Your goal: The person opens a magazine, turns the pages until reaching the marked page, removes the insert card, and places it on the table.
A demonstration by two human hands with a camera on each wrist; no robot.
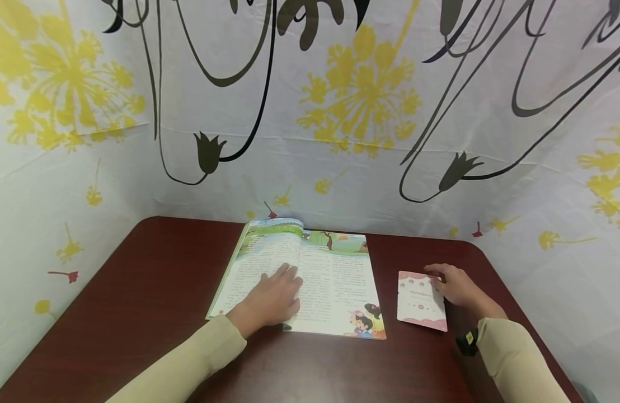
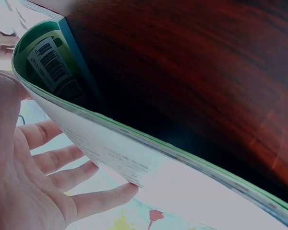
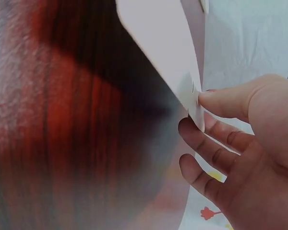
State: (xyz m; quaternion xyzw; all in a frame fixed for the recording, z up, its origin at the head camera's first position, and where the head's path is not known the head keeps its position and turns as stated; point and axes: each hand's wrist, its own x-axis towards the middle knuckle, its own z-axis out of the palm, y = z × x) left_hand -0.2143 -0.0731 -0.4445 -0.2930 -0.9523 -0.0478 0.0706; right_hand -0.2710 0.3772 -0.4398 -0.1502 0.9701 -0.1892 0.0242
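An open picture book (image 1: 335, 285) lies on the dark red table, its pages covered in text with coloured drawings along the top and at the lower right. My left hand (image 1: 272, 296) rests on its left page near the fold, with the fingers spread. In the left wrist view the book's edge curves up near the thumb, and a barcode (image 2: 50, 62) shows on the inner side of that curve. To the right of the book is a pink and white card (image 1: 416, 305) with small print. My right hand (image 3: 245, 139) pinches its corner between thumb and fingers, the card slightly tilted.
The table (image 1: 340, 369) has rounded far corners and a glossy wood-grain top. White fabric (image 1: 269, 112) with yellow and grey flower prints hangs closely behind and on both sides of it. A dark band (image 1: 467, 342) sits on the right wrist.
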